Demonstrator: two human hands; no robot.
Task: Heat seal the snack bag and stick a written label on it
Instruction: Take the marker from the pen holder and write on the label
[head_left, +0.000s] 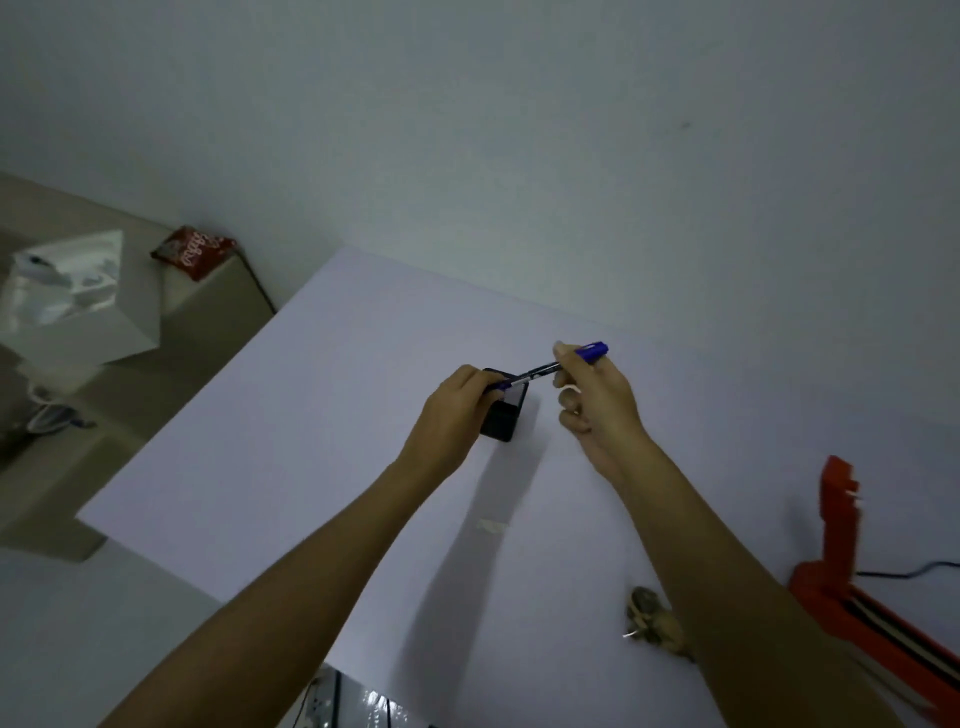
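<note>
Holding a pen (540, 370) between both hands over a white table (322, 415), a person reaches out from the near edge.

Nearest, at the bottom edge, sits something shiny and crinkled (363, 701), poss. the snack bag, but too cropped to tell. Near right: a small brown crumpled lump (652, 618), and an orange heat sealer (852, 587), hard plastic w/ its arm raised and a dark strip along the base; a black cord runs off right. Mid-table lies a small pale slip (491, 526), flat, prob. the label.

Farther out, the left hand (457, 410) curls its fingers round the pen's near-left end, above a small black box (504, 410) w/ glossy faces. The right hand (597, 400) pinches the blue cap end (592, 351) w/ thumb and forefinger, other fingers loosely curled. The pen's long axis runs from near-left to far-right, bridging the hands; both are about equally close. My guess: cap is about to be pulled along that axis.

Far left, off the table: a white glossy bag (72, 291) and a red snack packet (195, 252) on a beige ledge.
</note>
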